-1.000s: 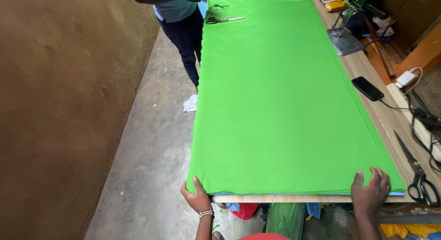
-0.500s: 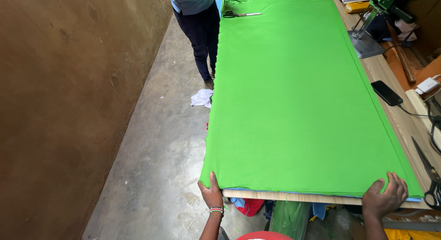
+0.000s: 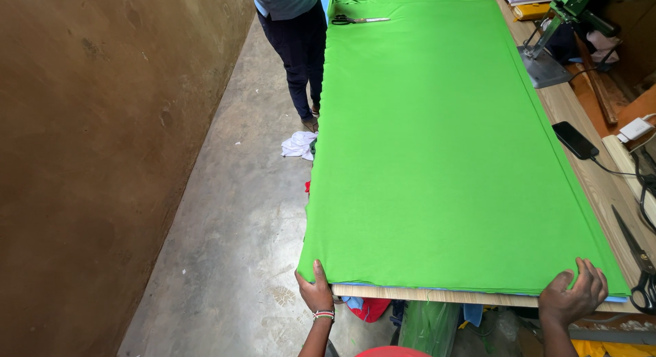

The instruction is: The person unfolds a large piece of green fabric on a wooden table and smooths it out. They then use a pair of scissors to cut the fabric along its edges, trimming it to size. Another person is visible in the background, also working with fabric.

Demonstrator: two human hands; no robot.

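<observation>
Both hands, left hand (image 3: pixel 316 290) and right hand (image 3: pixel 572 297), grip the green fabric (image 3: pixel 437 145) at the table (image 3: pixel 588 179) edge; uneven pulling could skew the stacked layers.

Rough brown plaster wall (image 3: pixel 89 166) along the left. Grey concrete floor (image 3: pixel 232 248) (stained, scuffed) running down a narrow aisle. Long wooden worktable (image 3: pixel 588 172) on the right, pale and grained. Soft, even daylight throughout.

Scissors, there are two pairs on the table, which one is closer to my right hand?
The black-handled scissors on the bare wood beside your right hand. The other pair lies on the green fabric at the far end.
</observation>
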